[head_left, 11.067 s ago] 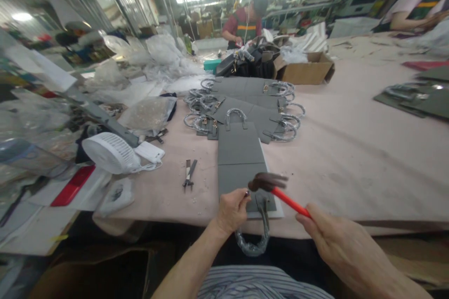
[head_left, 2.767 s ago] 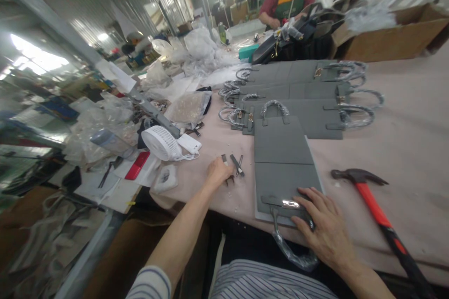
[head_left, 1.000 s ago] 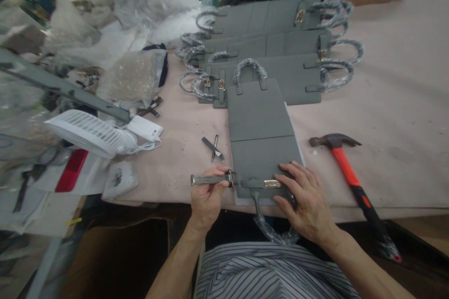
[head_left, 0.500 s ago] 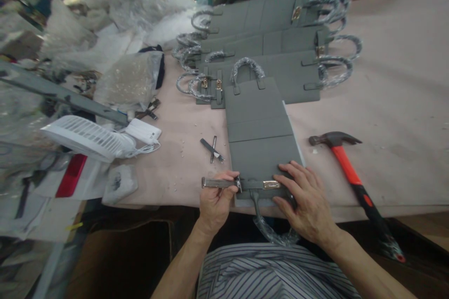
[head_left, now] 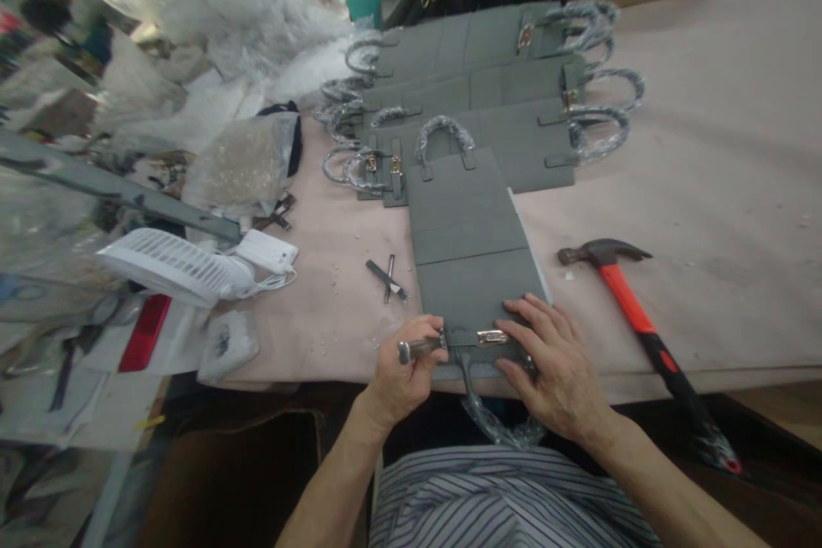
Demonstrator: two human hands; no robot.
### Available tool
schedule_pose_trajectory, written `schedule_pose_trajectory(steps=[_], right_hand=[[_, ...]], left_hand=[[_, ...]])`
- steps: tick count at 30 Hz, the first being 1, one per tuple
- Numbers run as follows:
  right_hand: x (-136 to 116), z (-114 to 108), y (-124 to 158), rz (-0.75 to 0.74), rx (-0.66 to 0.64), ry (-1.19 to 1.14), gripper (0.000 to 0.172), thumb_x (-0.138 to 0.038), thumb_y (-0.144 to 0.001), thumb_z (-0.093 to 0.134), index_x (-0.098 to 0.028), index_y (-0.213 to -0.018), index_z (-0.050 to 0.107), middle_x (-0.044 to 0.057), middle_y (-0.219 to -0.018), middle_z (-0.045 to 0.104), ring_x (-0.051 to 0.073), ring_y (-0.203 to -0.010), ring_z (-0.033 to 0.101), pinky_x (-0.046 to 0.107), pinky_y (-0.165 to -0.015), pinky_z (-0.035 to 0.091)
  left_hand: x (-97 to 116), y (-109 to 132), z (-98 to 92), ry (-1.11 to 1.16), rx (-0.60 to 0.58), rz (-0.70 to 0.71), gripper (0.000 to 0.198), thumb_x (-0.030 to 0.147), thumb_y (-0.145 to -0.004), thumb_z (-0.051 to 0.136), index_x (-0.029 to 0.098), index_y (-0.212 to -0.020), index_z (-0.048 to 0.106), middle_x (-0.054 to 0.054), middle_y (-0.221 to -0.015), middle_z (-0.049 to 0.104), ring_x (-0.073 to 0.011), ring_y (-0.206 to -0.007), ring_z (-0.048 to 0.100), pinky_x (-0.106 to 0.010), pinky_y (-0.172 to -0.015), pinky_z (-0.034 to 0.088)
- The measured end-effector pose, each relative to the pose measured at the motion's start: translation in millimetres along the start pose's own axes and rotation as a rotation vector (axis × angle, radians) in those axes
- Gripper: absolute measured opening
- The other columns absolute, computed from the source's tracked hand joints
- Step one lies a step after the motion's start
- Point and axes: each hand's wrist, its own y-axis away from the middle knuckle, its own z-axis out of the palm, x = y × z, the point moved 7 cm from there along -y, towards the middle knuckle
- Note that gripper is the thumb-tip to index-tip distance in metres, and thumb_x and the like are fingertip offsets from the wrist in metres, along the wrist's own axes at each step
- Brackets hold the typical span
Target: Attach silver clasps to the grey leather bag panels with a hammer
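A flat grey bag panel (head_left: 472,248) lies at the table's near edge, its plastic-wrapped handle (head_left: 494,424) hanging over the edge. My left hand (head_left: 402,372) is closed round a short metal punch tool (head_left: 417,348), whose tip sits at the panel's left corner by the strap. My right hand (head_left: 556,364) lies with fingers spread on the panel, pressing beside a small shiny metal clasp (head_left: 492,336).
A red-handled hammer (head_left: 633,308) rests on the table to my right. Two small metal tools (head_left: 387,276) lie left of the panel. More grey panels with wrapped handles (head_left: 488,94) are stacked behind. A white fan (head_left: 170,265), plastic bags and clutter fill the left side.
My left hand took a metal tool from the table and has brought its tip in against the panel's near left corner. The right hand stays pressed by the clasp; the hammer lies set down.
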Motion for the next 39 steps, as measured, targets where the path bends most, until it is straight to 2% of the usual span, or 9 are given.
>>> schedule_pose_trajectory(steps=[5, 10, 14, 22, 39], right_hand=[[-1, 0, -1, -0.001, 0.004, 0.006, 0.034, -0.035, -0.091, 0.059, -0.02, -0.122, 0.06, 0.014, -0.139, 0.056, 0.036, -0.138, 0.042, 0.059, -0.112, 0.031], [-1, 0, 0, 0.012, 0.015, 0.002, 0.032, -0.036, -0.091, 0.059, -0.02, -0.12, 0.062, 0.013, -0.138, 0.058, 0.035, -0.137, 0.043, 0.058, -0.114, 0.031], [-1, 1, 0, 0.015, 0.013, 0.003, 0.033, -0.035, -0.09, 0.06, -0.02, -0.12, 0.062, 0.014, -0.139, 0.058, 0.036, -0.137, 0.044, 0.058, -0.114, 0.03], [-3, -1, -1, -0.005, 0.034, 0.012, 0.033, -0.034, -0.091, 0.06, -0.02, -0.12, 0.062, 0.014, -0.138, 0.058, 0.035, -0.136, 0.045, 0.057, -0.112, 0.032], [-1, 4, 2, 0.017, 0.023, -0.015, 0.034, -0.036, -0.091, 0.061, -0.021, -0.121, 0.063, 0.013, -0.14, 0.057, 0.036, -0.138, 0.043, 0.059, -0.113, 0.033]], left_hand=[[-4, -5, 2.2, -0.003, -0.019, -0.042, 0.003, 0.022, -0.096, 0.059, 0.019, -0.096, 0.061, -0.01, -0.104, 0.068, -0.0212, -0.102, 0.068, -0.039, -0.091, 0.056], [-22, -1, 0.1, 0.128, 0.035, -0.159, 0.01, 0.027, -0.097, 0.059, 0.018, -0.094, 0.062, -0.008, -0.1, 0.067, -0.0208, -0.096, 0.069, -0.039, -0.089, 0.056], [-29, 3, 0.6, 0.156, 0.043, -0.191, 0.014, 0.031, -0.097, 0.06, 0.017, -0.094, 0.063, -0.009, -0.102, 0.068, -0.0221, -0.098, 0.07, -0.04, -0.091, 0.055], [-17, 5, 2.1, 0.059, 0.097, -0.1, 0.005, 0.024, -0.095, 0.059, 0.019, -0.096, 0.061, -0.009, -0.102, 0.07, -0.0212, -0.099, 0.069, -0.038, -0.09, 0.056], [-1, 3, 9.6, -0.187, 0.153, 0.02, 0.005, 0.021, -0.095, 0.057, 0.019, -0.095, 0.061, -0.008, -0.097, 0.072, -0.0202, -0.094, 0.07, -0.034, -0.085, 0.057]])
